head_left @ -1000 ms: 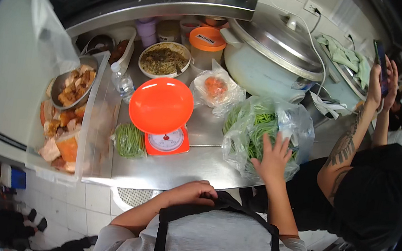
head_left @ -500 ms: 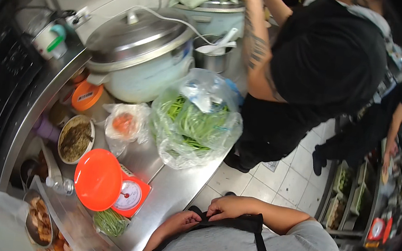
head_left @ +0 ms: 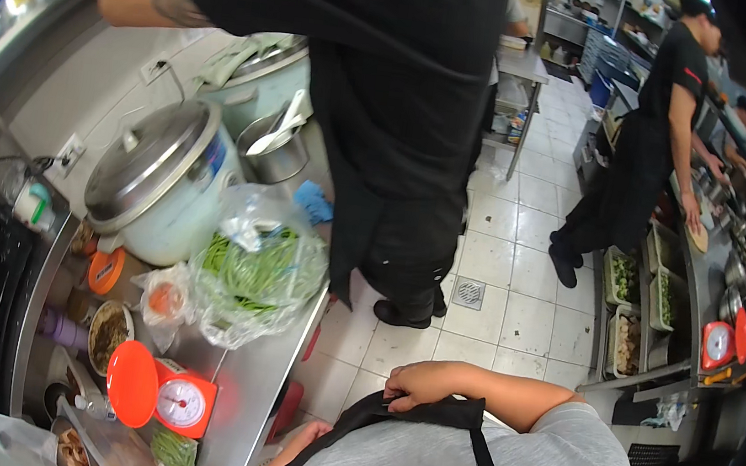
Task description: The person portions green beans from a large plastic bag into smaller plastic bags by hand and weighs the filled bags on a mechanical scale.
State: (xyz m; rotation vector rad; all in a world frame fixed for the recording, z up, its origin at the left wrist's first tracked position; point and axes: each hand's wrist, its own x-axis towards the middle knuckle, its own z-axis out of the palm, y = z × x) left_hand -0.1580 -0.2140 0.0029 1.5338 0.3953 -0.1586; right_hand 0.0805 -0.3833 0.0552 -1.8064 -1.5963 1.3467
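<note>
A black apron (head_left: 444, 412) hangs over my grey shirt. My right hand (head_left: 416, 383) is closed on the apron's top edge, its fingers curled over the cloth. Lower down, my left hand (head_left: 309, 436) is beside the apron's left edge, its fingers mostly hidden behind the cloth. On the steel counter (head_left: 234, 406) to my left stands an orange-red kitchen scale (head_left: 185, 400) with a round dial and a round pan (head_left: 133, 384). Close by it lies a small bag of green beans (head_left: 173, 451). A large clear plastic bag (head_left: 263, 267) of long green vegetables sits farther back.
A co-worker in black (head_left: 392, 143) stands by the counter, one arm stretched left over the big lidded cooker (head_left: 154, 176). Another person (head_left: 652, 127) works at the right-hand prep counter, near a second red scale (head_left: 719, 344). White floor tiles (head_left: 473, 327) with a drain lie between.
My view has tilted up, showing more of the aisle. My left hand has dropped away from the apron's top edge; the right stays there. The nearby co-worker now stands taller, reaching left.
</note>
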